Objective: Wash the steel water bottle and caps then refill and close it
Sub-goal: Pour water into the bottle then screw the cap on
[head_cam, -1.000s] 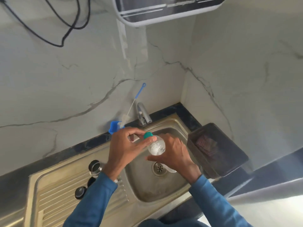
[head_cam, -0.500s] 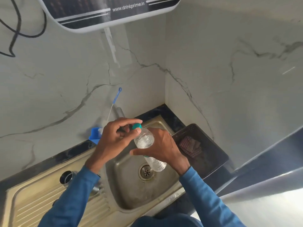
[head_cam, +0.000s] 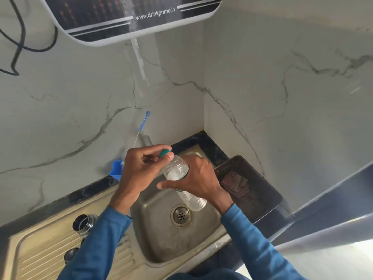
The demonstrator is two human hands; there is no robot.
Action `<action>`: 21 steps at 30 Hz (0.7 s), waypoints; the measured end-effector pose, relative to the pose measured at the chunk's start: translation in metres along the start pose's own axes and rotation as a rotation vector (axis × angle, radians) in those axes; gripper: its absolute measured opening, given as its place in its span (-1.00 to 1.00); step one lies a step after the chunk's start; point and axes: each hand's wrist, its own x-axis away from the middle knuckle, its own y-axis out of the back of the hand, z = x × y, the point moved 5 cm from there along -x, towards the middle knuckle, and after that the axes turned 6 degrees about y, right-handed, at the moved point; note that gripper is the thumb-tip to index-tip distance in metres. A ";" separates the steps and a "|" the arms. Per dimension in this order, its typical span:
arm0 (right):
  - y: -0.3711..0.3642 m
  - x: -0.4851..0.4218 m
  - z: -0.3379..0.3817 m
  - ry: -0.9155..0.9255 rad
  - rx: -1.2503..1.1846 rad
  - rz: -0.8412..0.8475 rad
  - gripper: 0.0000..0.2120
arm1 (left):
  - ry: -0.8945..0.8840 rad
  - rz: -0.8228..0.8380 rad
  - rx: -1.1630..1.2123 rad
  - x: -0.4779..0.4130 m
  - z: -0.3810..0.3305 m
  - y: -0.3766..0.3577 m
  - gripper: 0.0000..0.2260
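Over the sink basin (head_cam: 161,245) I hold a clear plastic bottle (head_cam: 191,201), tilted with its neck up and to the left. My right hand (head_cam: 197,180) grips its middle. My left hand (head_cam: 139,170) pinches the bottle's green cap (head_cam: 165,152) at the neck. The open steel water bottle (head_cam: 82,223) stands on the ribbed drainboard (head_cam: 40,257) to the left, partly behind my left sleeve. A dark round cap (head_cam: 70,254) lies on the drainboard in front of it.
A blue-handled bottle brush (head_cam: 143,123) leans on the marble wall in a blue holder (head_cam: 116,170). A dark bin (head_cam: 260,190) with a checked cloth (head_cam: 235,183) sits right of the sink. A water purifier (head_cam: 131,17) hangs overhead, with a black cable (head_cam: 20,43) at its left.
The view has tilted up, showing more of the purifier. Both hands stay on the plastic bottle, which has tipped further so more of its lower part shows below my right hand.
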 end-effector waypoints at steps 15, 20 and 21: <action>0.002 -0.016 -0.003 0.165 -0.484 0.531 -0.63 | -0.234 0.340 0.016 0.000 -0.026 0.009 -0.74; -0.017 -0.016 0.000 0.164 -0.510 0.463 -0.57 | -0.247 0.218 -0.115 0.005 -0.014 0.019 -0.78; -0.022 -0.015 0.002 0.170 -0.508 0.441 -0.50 | -0.241 0.193 -0.148 0.007 -0.009 0.023 -0.76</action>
